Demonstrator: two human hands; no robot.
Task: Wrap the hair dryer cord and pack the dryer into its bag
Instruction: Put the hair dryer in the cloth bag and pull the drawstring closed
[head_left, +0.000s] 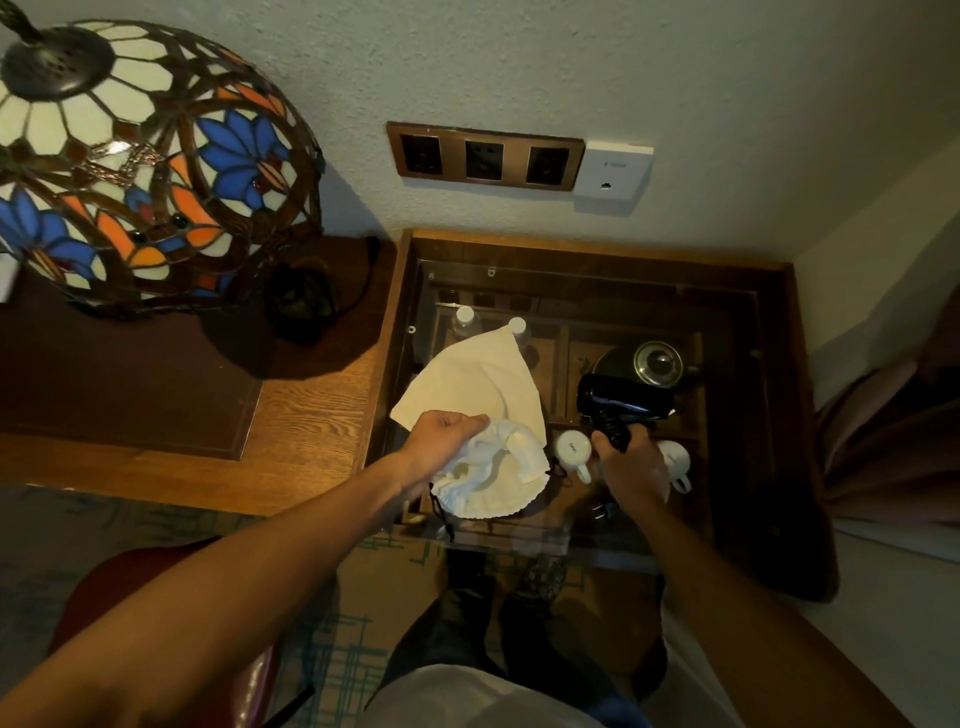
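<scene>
Fingers of left hand bunching open mouth of cream bag, nothing visibly inside; right hand curled round handle of black hair dryer, just beside bag, cord wound on handle

A stained-glass lamp stands on a wooden desk at left; on the far wall, a three-socket panel. At right, a kettle and two white cups sit under glass.
</scene>
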